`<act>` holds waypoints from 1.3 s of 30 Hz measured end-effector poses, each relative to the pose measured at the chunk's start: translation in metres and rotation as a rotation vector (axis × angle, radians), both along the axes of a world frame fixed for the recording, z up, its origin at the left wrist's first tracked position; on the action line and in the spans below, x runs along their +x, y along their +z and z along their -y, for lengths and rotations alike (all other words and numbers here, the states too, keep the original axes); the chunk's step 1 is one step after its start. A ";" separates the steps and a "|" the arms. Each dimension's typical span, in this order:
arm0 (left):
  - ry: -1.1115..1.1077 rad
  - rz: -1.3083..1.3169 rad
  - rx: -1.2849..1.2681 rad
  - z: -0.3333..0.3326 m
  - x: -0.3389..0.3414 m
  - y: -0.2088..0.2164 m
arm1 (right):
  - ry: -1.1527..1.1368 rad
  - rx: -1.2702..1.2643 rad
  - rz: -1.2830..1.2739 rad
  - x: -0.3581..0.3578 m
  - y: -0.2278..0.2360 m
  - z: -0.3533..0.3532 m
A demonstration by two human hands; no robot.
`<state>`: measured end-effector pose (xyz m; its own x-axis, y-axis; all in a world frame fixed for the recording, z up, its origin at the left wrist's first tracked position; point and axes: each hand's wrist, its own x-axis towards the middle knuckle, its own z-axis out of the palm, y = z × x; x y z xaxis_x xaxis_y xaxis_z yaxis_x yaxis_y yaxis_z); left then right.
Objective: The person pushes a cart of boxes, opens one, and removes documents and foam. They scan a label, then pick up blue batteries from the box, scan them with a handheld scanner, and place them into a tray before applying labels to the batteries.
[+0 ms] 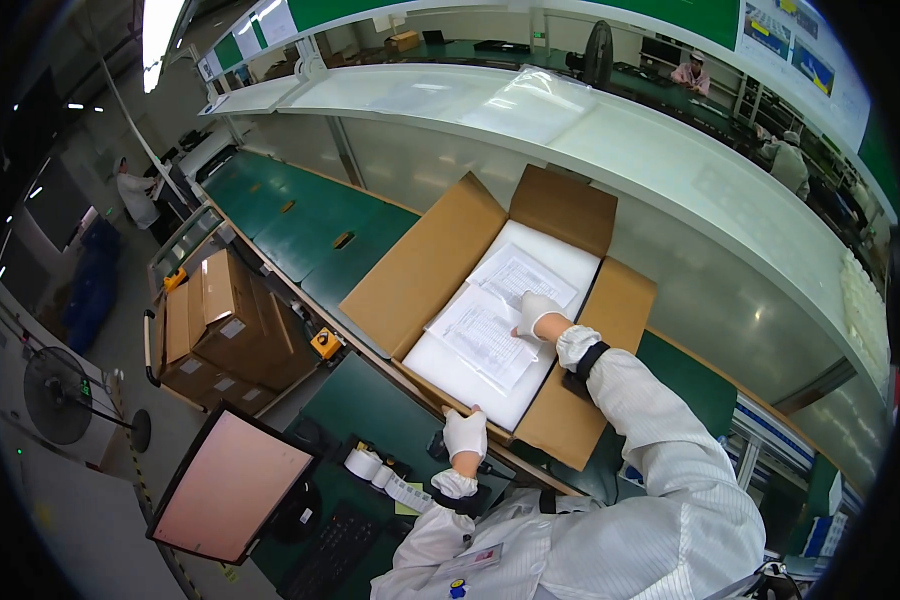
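An open cardboard box (425,262) stands on the bench with its flaps folded out. White foam (433,368) fills its top, and printed paper sheets (477,333) in what looks like a clear sleeve lie on the foam. My right hand (537,314), in a white glove, rests on the sheets near their right side, its fingers partly spread against the paper. At the box's near edge my left hand (464,435), also gloved, grips the cardboard rim. Some of its fingers are hidden by the hand itself.
Stacked cartons (225,330) sit on a cart to the left. A monitor (232,482), a keyboard (332,548) and a label roll (363,463) are at the near left. A white shelf (660,165) runs behind the box. Other people work farther off.
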<state>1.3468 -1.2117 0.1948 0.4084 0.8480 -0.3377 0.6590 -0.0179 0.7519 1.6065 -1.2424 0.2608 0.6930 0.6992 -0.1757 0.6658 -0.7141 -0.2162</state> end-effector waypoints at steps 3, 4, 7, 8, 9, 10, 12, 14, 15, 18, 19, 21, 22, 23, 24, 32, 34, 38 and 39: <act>-0.006 0.030 -0.018 -0.001 -0.003 0.010 | 0.005 -0.031 -0.069 0.013 0.001 -0.003; 0.008 0.025 -0.009 -0.002 -0.008 0.011 | -0.014 0.007 -0.060 0.015 0.001 -0.008; -0.003 0.046 -0.001 -0.002 -0.005 0.004 | -0.096 0.086 0.167 0.065 -0.017 0.007; -0.017 0.065 -0.005 0.001 0.000 0.003 | -0.126 0.098 0.286 0.086 -0.027 0.022; -0.038 0.076 -0.006 0.004 0.006 0.003 | -0.162 0.110 0.397 0.101 -0.033 0.036; -0.033 0.078 -0.070 0.001 0.004 0.007 | -0.160 0.107 0.393 0.099 -0.032 0.029; -0.002 0.137 -0.071 -0.005 0.003 -0.015 | -0.171 0.095 0.184 0.097 -0.026 0.019; 0.016 0.190 -0.080 -0.005 0.000 -0.029 | -0.226 0.151 0.084 0.090 -0.023 0.015; 0.027 0.210 -0.073 -0.007 -0.003 -0.036 | -0.274 0.216 -0.014 0.085 -0.022 0.013; 0.009 0.254 -0.109 -0.002 0.001 -0.024 | -0.336 0.230 -0.002 0.074 -0.032 0.031; 0.018 0.268 -0.152 0.001 0.002 -0.018 | -0.311 0.260 0.043 0.072 -0.034 0.042; -0.019 0.234 -0.102 0.002 0.002 -0.020 | -0.362 0.323 -0.130 0.044 -0.006 0.059; -0.008 0.257 -0.107 0.004 0.005 -0.015 | -0.401 0.423 -0.111 0.030 0.008 0.076; 0.005 0.276 -0.113 0.005 0.005 -0.013 | -0.439 0.521 -0.092 0.015 0.020 0.095; 0.012 0.287 -0.081 -0.004 0.002 -0.028 | -0.478 0.532 -0.094 -0.008 0.034 0.111; 0.066 0.385 -0.188 -0.005 0.011 -0.029 | -0.830 1.458 -0.404 -0.216 0.062 0.399; 0.039 0.375 -0.085 -0.027 0.008 -0.051 | -0.979 1.527 -0.383 -0.262 0.048 0.457; 0.066 0.390 -0.064 -0.038 0.015 -0.068 | -1.235 1.566 -0.226 -0.346 0.038 0.525; 0.117 0.408 -0.091 -0.025 0.015 -0.060 | -1.267 1.603 -0.186 -0.363 0.032 0.539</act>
